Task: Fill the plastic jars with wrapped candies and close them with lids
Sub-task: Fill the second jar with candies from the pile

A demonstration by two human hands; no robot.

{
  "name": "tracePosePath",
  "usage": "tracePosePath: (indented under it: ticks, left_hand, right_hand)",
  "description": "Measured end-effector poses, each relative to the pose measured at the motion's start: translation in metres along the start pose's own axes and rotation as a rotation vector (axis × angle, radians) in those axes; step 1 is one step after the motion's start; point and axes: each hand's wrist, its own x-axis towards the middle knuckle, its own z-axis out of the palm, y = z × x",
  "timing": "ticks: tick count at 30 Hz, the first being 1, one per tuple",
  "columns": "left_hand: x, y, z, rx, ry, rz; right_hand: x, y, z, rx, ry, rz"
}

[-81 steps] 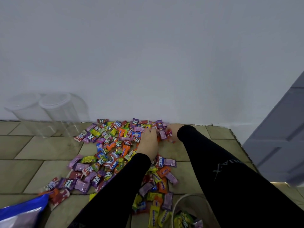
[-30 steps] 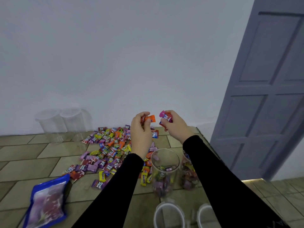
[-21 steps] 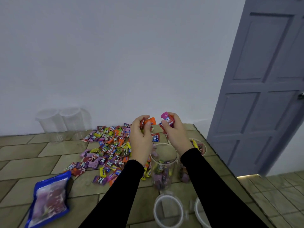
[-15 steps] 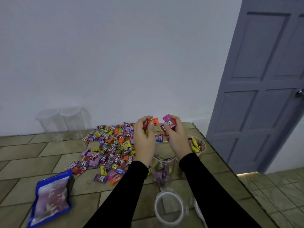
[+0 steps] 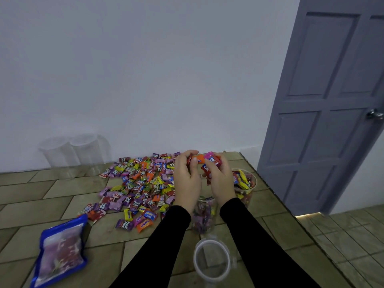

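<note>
Both hands grip candies — above jar

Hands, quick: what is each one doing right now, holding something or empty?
Left hand: fingers curled round wrapped candies, an orange one showing.
Right hand: gripping a handful of wrapped candies, a pink one on top.

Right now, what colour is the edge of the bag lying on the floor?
Blue, around a clear front, on the bag; the head view shows it.

jars – clear plastic | candies – glossy wrappers | floor – matt tile
</note>
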Motion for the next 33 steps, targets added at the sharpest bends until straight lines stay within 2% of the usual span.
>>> tracePosePath:
  ticks: [10, 33]
  left_hand:
    - [-0.0016, 0.0021, -0.001, -0.128, -0.018, -0.117]
    - [-0.0007, 0.0045, -0.0024, -0.15, 0.013, -0.225]
  right_hand:
    - [0.0013, 0.0012, -0.0029, -0.007, 0.029, 0.003]
    - [-0.0003, 0.0011, -0.0034, -0.101, -0.004, -0.059]
